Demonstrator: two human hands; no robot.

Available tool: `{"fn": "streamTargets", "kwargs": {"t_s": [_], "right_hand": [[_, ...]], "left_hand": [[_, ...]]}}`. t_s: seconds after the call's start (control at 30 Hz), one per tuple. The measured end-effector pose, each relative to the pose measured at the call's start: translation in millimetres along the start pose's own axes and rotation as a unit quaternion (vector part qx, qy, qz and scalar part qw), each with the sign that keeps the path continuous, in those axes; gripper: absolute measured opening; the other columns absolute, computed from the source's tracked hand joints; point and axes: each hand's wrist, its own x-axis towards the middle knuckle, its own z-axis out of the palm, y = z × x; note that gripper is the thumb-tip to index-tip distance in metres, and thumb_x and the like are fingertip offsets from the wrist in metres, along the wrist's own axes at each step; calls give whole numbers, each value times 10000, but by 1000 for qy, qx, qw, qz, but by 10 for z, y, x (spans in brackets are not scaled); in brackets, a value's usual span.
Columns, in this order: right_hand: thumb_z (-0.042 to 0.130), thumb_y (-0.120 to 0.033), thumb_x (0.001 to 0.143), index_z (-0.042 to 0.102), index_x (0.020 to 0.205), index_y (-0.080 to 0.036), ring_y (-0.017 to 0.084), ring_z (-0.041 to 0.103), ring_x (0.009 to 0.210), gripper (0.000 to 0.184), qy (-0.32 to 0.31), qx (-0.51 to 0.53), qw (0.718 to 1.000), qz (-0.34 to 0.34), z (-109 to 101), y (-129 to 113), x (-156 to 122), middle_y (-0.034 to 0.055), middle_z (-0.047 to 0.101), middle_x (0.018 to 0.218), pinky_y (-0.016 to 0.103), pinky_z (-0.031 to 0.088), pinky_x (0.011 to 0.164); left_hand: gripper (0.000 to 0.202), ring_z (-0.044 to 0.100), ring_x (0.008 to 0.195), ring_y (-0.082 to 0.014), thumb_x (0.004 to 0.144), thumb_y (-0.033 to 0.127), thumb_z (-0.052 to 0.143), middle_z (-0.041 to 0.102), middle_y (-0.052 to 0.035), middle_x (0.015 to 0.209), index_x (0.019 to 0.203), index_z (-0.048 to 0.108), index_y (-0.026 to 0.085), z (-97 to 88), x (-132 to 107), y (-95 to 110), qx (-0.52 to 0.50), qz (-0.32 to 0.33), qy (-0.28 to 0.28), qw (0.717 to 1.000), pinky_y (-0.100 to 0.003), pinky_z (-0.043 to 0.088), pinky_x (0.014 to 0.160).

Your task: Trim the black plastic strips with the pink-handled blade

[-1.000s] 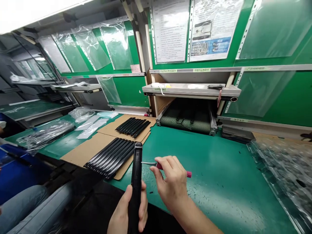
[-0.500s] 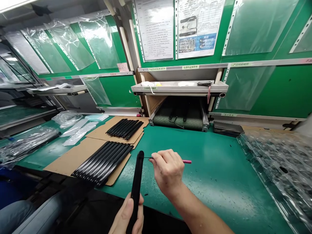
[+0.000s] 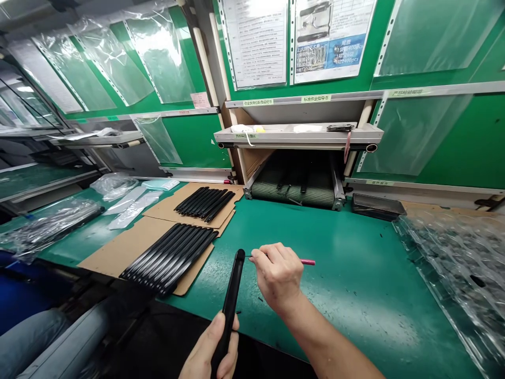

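Observation:
My left hand (image 3: 211, 347) is closed round the lower part of a long, glossy black plastic piece (image 3: 233, 287) with a rounded top, held tilted near the table's front edge. Pinched in my right hand (image 3: 276, 273) is a thin pen-like tool, its pink end (image 3: 308, 262) sticking out on the right. From my fingers a fine dark tip points left to the rounded top of the black piece; whether it touches cannot be made out. To the left, similar black pieces (image 3: 171, 258) lie in a row on cardboard (image 3: 106, 247), with a second, smaller-looking group (image 3: 205, 202) behind.
A conveyor belt (image 3: 295, 192) runs under a shelf (image 3: 284, 138) at the back. Clear plastic trays (image 3: 453, 263) stand at the right, beside a dark box (image 3: 376, 206). Plastic-wrapped parts (image 3: 55, 221) lie far left. Small black scraps dot the green table (image 3: 335, 237). Someone's jeans-clad leg (image 3: 74, 337) shows lower left.
The view has shifted a little. The black piece has turned slightly and leans more to the right, with its top nearer my right hand; less of the tool's thin tip shows.

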Motion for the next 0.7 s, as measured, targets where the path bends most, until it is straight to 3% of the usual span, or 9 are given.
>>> {"fn": "streamTargets", "kwargs": {"t_s": [0.17,0.23,0.3,0.37,0.43,0.5,0.53,0.6,0.7], "right_hand": [[572,-262,970,652,822,-205,168,523,693,177,-85,17,996,-2,35,97,-46,14,657,769,321,302,602],[521,-324,1003,661,878,-206,166,546,700,222,-115,31,993,10,49,136,-95,14,652,768,307,326,596],[441,-347,1038,667,929,-206,159,580,716,288,-130,44,990,34,69,171,-169,14,652,773,292,350,599],[380,-348,1056,669,955,-206,156,608,730,338,-140,53,987,57,103,201,-252,16,652,778,282,367,604],[356,-356,1060,667,961,-210,157,622,724,358,-151,59,984,73,157,226,-323,15,652,780,275,374,591],[349,-368,1059,663,954,-218,157,624,693,363,-165,62,981,80,236,241,-374,9,649,771,267,369,552],[348,-376,1057,660,942,-221,155,619,666,366,-171,62,980,82,284,243,-392,5,644,757,264,362,527],[346,-385,1053,655,909,-227,152,608,613,375,-183,59,978,81,401,239,-418,-2,631,719,260,345,484],[357,-373,1046,645,856,-239,150,602,570,371,-198,47,976,73,634,216,-446,-10,620,675,257,334,461]], "left_hand": [[430,298,246,-89,899,624,471,374,66,402,815,553,211,-2,47,-18,-46,-1,-12,999,-210,246,298],[451,280,255,-84,896,646,447,384,67,422,840,556,212,-49,51,70,-15,32,4,999,-212,229,312],[448,305,284,-89,888,656,452,418,64,470,903,568,224,-164,61,206,75,104,62,990,-222,265,354],[400,424,367,-132,863,629,526,500,38,534,962,598,248,-352,81,342,231,184,152,943,-247,342,436],[326,557,500,-210,808,569,628,598,-4,599,942,643,272,-592,106,431,413,221,218,856,-288,394,539],[256,615,584,-281,769,516,666,656,-39,628,862,679,278,-838,124,462,546,216,234,775,-327,399,592],[242,630,604,-302,773,507,653,676,-51,644,843,690,278,-947,125,464,579,208,233,753,-341,401,607],[278,666,673,-332,812,519,603,723,-72,722,915,709,285,-1123,112,466,584,195,244,749,-365,418,644],[395,689,959,-364,846,574,563,765,-92,1011,1113,680,307,-1295,79,531,515,179,266,795,-404,458,783]]}}
